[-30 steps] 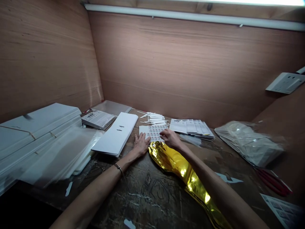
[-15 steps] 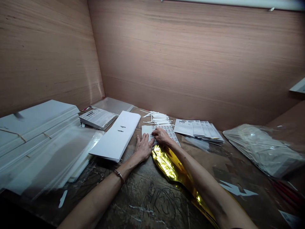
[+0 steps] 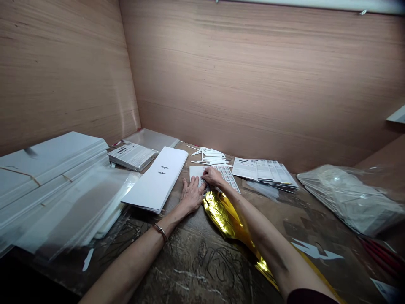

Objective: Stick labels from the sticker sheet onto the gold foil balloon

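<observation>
My left hand (image 3: pixel 191 196) lies flat with its fingers apart, the tips resting on the near left part of a printed sticker sheet (image 3: pixel 232 181). Beside it my right hand (image 3: pixel 212 175) is closed in a pinch over the same sheet; what its fingertips hold is hidden. A shiny gold foil balloon (image 3: pixel 220 216), uninflated, has its narrow end close by both hands. From there it runs toward me, partly under my right forearm. Left of my hands lies a stack of long white cards (image 3: pixel 155 181) with small dark prints.
White sticks (image 3: pixel 213 156) lie in a pile behind the sheet. Printed cards (image 3: pixel 265 173) fan out to the right, before a bagged stack (image 3: pixel 351 198). On the left are banded white card stacks (image 3: pixel 63 156), clear plastic sleeves (image 3: pixel 85 202) and a printed packet (image 3: pixel 131 156). Wooden walls (image 3: pixel 247 84) enclose the table.
The view has shifted slightly. My hands stay at the sticker sheet in nearly the same pose, and the foil balloon has barely moved.
</observation>
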The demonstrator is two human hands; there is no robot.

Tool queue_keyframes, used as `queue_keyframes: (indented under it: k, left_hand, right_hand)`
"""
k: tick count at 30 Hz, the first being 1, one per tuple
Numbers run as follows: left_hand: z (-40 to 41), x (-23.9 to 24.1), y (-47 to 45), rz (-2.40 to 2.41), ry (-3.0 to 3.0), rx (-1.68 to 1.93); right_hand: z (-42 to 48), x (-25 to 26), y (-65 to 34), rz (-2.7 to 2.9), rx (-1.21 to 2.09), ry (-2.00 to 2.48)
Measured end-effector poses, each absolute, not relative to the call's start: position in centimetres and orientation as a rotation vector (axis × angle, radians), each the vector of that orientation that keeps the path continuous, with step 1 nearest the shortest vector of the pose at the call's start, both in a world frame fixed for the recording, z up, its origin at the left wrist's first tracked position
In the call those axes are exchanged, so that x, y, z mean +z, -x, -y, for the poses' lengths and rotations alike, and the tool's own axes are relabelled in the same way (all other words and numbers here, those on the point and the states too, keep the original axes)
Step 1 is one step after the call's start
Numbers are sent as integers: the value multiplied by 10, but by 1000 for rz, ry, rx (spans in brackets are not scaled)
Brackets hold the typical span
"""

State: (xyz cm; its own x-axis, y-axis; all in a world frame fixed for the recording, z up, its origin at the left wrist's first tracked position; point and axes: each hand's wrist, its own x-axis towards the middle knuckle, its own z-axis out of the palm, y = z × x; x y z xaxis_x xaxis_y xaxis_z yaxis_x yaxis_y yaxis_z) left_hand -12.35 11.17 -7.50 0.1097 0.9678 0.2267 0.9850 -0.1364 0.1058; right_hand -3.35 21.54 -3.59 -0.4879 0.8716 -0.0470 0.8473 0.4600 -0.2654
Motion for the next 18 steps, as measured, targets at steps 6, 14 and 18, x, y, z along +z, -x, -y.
queue_keyframes:
  k: [6,14,18]
  left_hand:
    - [-113,-76,123,2051,2277,-346]
    - [-113,-77,124,2055,2317,-375]
    - [-111,-59,126,2165,2204,-682]
  right_hand:
    - [-211,-35,39,2704,272,1433]
    - [-195,-20,24,2331,743,1274]
    - [-187,-12,13,1909,1166,1071]
